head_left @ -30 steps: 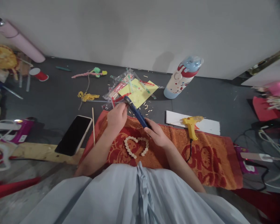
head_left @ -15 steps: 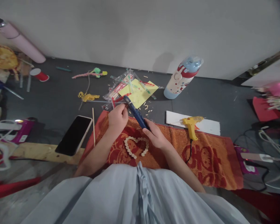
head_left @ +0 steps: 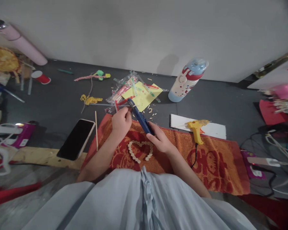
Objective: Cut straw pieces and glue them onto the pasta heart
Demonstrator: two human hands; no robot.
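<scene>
My right hand (head_left: 159, 139) is wrapped round the lower end of a long dark blue hand tool (head_left: 142, 119), thumb along its near side. Its greyish tip points up and left; its exact kind is unclear. Close to that tip, my left hand (head_left: 121, 121) is closed, the fingertips turned away, so what it pinches is hidden. A heart outline of small pale wooden pieces (head_left: 132, 153) lies below the hands on an orange-red towel (head_left: 177, 140), with a gap at its lower right. Short loose wooden pieces (head_left: 150, 110) are scattered beyond the tool.
A yellow sheet (head_left: 144, 103) and plastic wrappers (head_left: 118, 92) lie ahead. On the right are a bottle (head_left: 182, 86) and a yellow glue gun (head_left: 196, 129) on a white strip (head_left: 216, 130). A phone (head_left: 75, 139) and thin stick (head_left: 96, 131) lie left.
Both hands and the blue tool keep almost the same place, with only a very slight shift. The heart and the other things have not moved.
</scene>
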